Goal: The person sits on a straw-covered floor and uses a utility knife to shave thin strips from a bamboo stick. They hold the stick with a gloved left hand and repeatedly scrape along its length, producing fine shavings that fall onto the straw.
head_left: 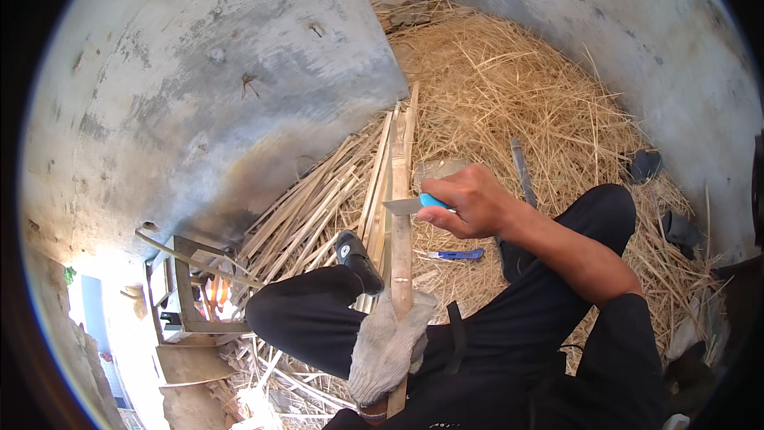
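Left hand's point(388, 348) gripping the bamboo strip point(401, 251), right hand's point(471, 203) clutching a knife point(411, 206) over it, blue cutter's point(460, 255) chilling beside it.

Room to pass lies above the straw point(525, 72), but the knife point(412, 205) (blade bared) bars the way along the strip point(401, 253).

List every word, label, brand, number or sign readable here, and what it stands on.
No text can be read.
Black clothing, lower edge: small white marks, perhaps lettering, too small and cut off.
Dark shoe: pale mark, too small to read.
Dark-blue cutter: any marking too small to read.
Knife in the right hand: no lettering discernible.
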